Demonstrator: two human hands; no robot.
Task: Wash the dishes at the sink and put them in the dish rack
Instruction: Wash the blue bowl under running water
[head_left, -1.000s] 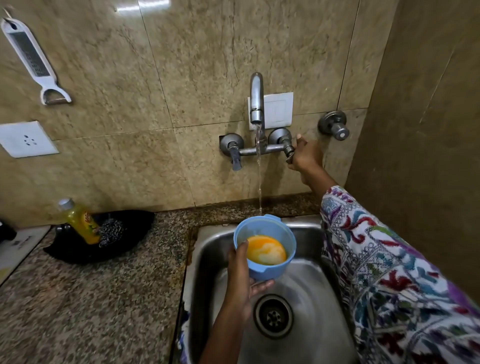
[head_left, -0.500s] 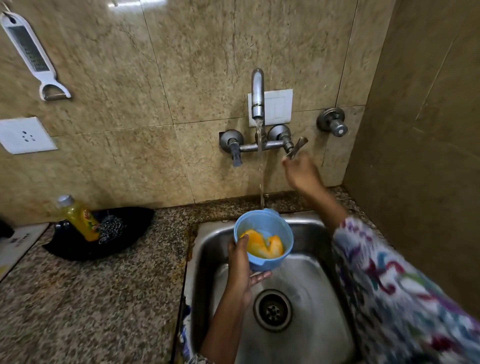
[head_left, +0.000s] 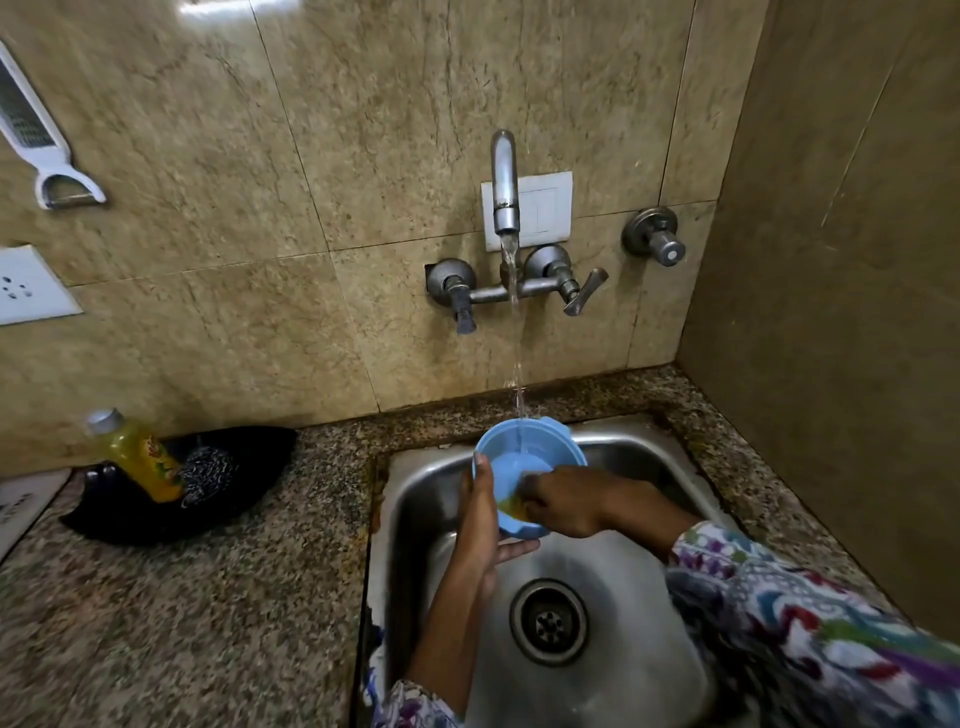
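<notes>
A small blue plastic bowl with yellow-orange residue at its bottom is tilted over the steel sink. Water from the wall tap falls into it. My left hand grips the bowl from its left side, thumb on the rim and fingers underneath. My right hand reaches into the bowl from the right, its fingertips curled down on the residue. I cannot tell whether it holds a scrubber.
The drain lies below the bowl. On the granite counter to the left a black dish holds a yellow soap bottle and a steel scourer. A peeler and a socket are on the wall. A side wall stands close on the right.
My right hand left the tap's right handle and came down into the bowl. The water stream grew stronger. The yellow residue is now mostly hidden or washed away.
</notes>
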